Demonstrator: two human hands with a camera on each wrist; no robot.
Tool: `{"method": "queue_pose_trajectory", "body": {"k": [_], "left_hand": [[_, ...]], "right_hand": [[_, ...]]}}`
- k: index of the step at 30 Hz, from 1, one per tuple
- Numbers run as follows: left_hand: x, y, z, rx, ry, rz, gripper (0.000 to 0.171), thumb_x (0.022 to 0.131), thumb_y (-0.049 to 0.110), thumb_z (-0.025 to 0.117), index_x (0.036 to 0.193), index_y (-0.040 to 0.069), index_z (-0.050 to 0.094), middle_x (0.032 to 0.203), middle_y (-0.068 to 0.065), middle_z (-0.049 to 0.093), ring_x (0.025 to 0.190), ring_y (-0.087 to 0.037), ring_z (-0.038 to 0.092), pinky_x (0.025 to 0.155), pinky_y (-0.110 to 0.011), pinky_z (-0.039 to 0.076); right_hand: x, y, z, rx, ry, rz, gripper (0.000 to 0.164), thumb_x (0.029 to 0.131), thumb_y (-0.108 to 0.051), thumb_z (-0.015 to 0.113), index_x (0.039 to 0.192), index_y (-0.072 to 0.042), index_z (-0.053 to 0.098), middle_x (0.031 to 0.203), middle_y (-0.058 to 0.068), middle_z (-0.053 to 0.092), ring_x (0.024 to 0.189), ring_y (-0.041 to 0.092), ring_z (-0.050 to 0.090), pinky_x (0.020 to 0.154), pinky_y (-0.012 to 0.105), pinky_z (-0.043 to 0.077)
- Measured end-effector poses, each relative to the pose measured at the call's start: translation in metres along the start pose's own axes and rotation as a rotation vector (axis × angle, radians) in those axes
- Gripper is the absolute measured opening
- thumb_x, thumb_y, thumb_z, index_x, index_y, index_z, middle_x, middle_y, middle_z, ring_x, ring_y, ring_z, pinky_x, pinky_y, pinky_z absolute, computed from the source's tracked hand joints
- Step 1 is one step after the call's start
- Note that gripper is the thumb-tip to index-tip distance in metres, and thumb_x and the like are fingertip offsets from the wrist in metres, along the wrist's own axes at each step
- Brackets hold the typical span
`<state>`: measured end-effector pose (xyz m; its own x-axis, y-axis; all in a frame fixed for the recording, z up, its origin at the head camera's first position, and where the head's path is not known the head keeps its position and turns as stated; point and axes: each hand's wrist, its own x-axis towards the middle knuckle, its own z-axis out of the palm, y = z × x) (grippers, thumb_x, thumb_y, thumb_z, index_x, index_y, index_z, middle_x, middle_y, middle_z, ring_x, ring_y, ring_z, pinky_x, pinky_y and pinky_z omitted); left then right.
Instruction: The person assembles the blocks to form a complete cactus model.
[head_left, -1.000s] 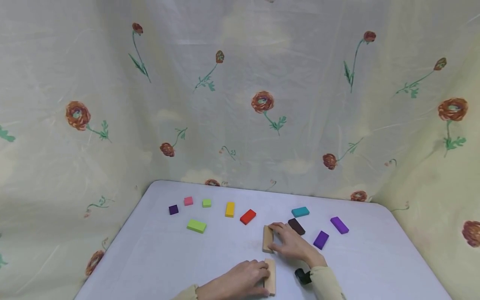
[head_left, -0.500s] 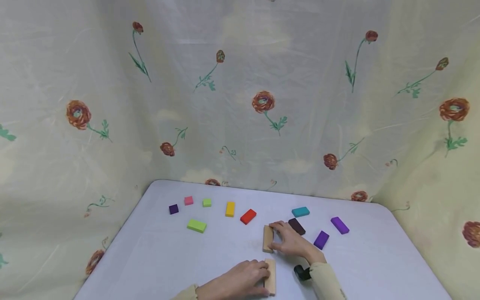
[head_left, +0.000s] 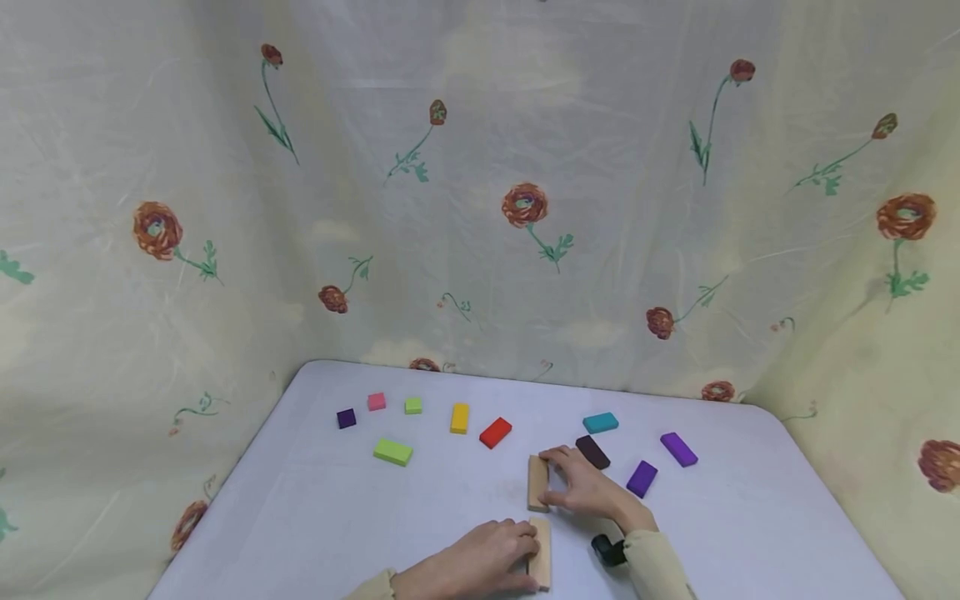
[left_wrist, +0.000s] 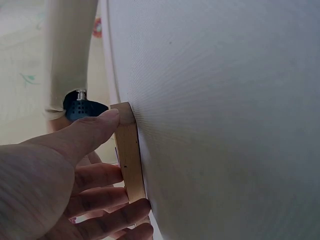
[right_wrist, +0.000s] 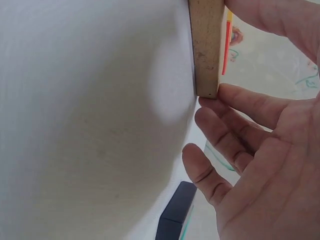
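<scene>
We see that our right grip (head_left: 588, 487) has drawn the far wooden block (head_left: 537, 483) slightly towards us, while our left grip (head_left: 483, 560) stays put on the near wooden block (head_left: 543, 554); that narrows the gap, so the two lie nearly in line, end to end, though a sliver of space seems to remain. Both grips are clamped: the right one pinches its block by the ends, thumb at the near end, and the left one has its block between thumb and fingers. The far block sits just left of our right palm, the near one against our left fingertips. Just beyond the right grip lies a dark brown block (head_left: 592, 452).
</scene>
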<state>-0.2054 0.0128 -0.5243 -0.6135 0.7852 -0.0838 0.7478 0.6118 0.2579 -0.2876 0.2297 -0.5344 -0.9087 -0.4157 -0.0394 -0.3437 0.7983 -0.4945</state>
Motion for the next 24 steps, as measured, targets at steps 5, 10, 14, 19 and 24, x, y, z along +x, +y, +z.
{"method": "queue_pose_trajectory", "body": {"k": [5,10,14,19,24], "left_hand": [[0.0002,0.0002,-0.0002,0.003,0.005,-0.003,0.045,0.087,0.053,0.063,0.12,0.023,0.066,0.126,0.007,0.061,0.105,-0.002,0.058,0.086,-0.021,0.05],[-0.0001,0.0008,-0.0011,-0.006,0.0,-0.01,0.045,0.087,0.052,0.064,0.119,0.022,0.067,0.125,0.007,0.061,0.105,-0.002,0.058,0.087,-0.022,0.051],[0.0002,0.0011,-0.001,-0.014,-0.004,-0.014,0.044,0.086,0.052,0.064,0.119,0.023,0.067,0.125,0.008,0.061,0.105,-0.002,0.058,0.087,-0.022,0.051],[0.0001,0.0004,-0.0002,-0.026,0.008,-0.008,0.045,0.086,0.052,0.065,0.119,0.022,0.067,0.125,0.008,0.061,0.106,-0.002,0.058,0.088,-0.023,0.051],[0.0009,-0.0016,0.0011,-0.05,0.03,0.01,0.044,0.085,0.053,0.065,0.117,0.022,0.068,0.12,0.009,0.062,0.1,0.0,0.058,0.085,-0.021,0.051]], "right_hand": [[-0.0022,-0.0016,-0.0014,0.015,-0.009,-0.02,0.069,0.078,-0.041,0.075,0.134,-0.008,0.053,0.13,0.01,0.055,0.116,0.025,0.05,0.098,0.052,0.045],[-0.0045,-0.0028,-0.0023,0.033,-0.014,-0.013,0.067,0.078,-0.041,0.076,0.132,-0.008,0.054,0.128,0.008,0.056,0.115,0.025,0.051,0.098,0.052,0.045],[-0.0064,-0.0025,-0.0016,0.038,-0.019,-0.015,0.066,0.079,-0.042,0.076,0.132,-0.01,0.055,0.128,0.006,0.057,0.115,0.025,0.051,0.098,0.051,0.046],[-0.0079,-0.0034,-0.0017,0.06,-0.04,-0.019,0.067,0.078,-0.044,0.076,0.132,-0.011,0.054,0.128,0.006,0.057,0.116,0.026,0.052,0.099,0.052,0.045],[-0.0084,-0.003,-0.0014,0.056,-0.041,-0.016,0.067,0.078,-0.044,0.076,0.133,-0.011,0.054,0.129,0.006,0.056,0.116,0.026,0.052,0.098,0.052,0.046]]}}
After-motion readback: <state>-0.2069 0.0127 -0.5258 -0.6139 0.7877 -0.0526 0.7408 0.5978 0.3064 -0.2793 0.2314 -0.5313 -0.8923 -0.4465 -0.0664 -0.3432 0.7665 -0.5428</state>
